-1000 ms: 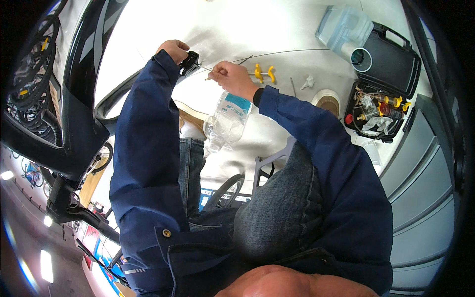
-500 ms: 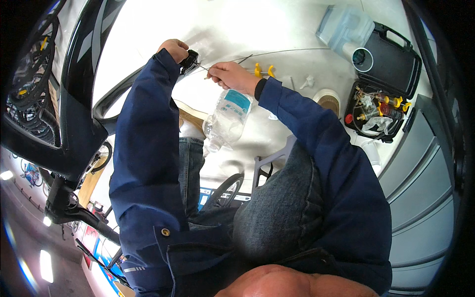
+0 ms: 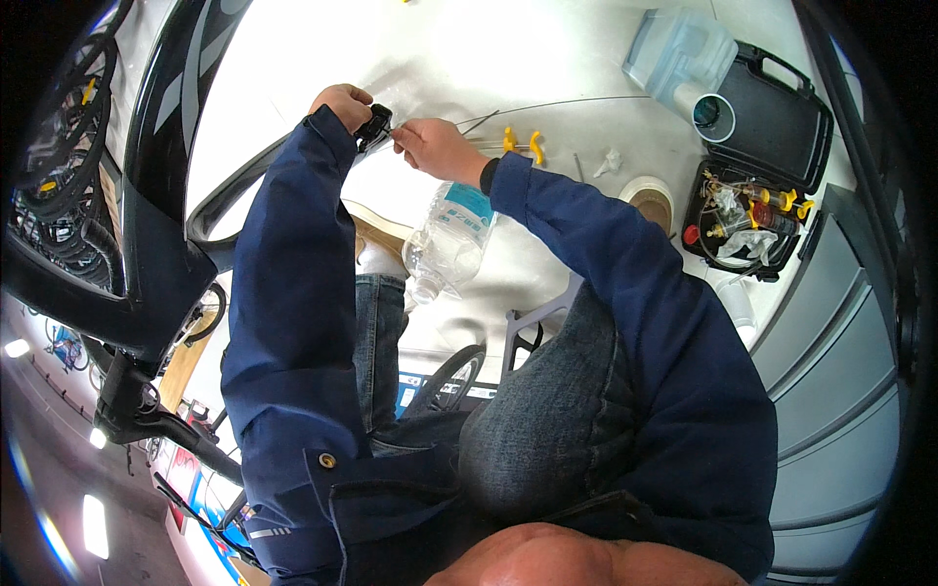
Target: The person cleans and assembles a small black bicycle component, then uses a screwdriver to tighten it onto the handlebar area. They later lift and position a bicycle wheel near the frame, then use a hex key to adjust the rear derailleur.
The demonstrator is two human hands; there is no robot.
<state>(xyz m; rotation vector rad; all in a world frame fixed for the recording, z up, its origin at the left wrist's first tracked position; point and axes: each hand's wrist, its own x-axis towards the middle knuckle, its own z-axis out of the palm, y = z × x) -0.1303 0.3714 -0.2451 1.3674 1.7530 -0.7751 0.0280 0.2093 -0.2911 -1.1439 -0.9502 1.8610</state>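
Up front, my left hand [image 3: 342, 105] is closed on a small black bike part [image 3: 374, 127], probably a brake caliper, at the end of a black bike tube [image 3: 233, 195]. My right hand [image 3: 430, 146] pinches a thin metal tool [image 3: 392, 132] against that part; the tool's tip is hard to make out. Below my right hand lies a clear plastic bottle [image 3: 445, 239] with a blue label. Just right of the hand are yellow-handled tools [image 3: 535, 146] and a small crumpled white scrap [image 3: 608, 161].
At right sit an open black case [image 3: 782, 146] of syringes and tubes, a translucent container [image 3: 669, 54] and grey drawers [image 3: 831, 361]. A large black frame [image 3: 156, 195] fills the left side. My shoes [image 3: 645, 200] and knees are below, with a bike wheel [image 3: 449, 381] beyond.
My right hand has moved left and slightly up, its fingers now right at the black part. My left hand stays nearly in place.
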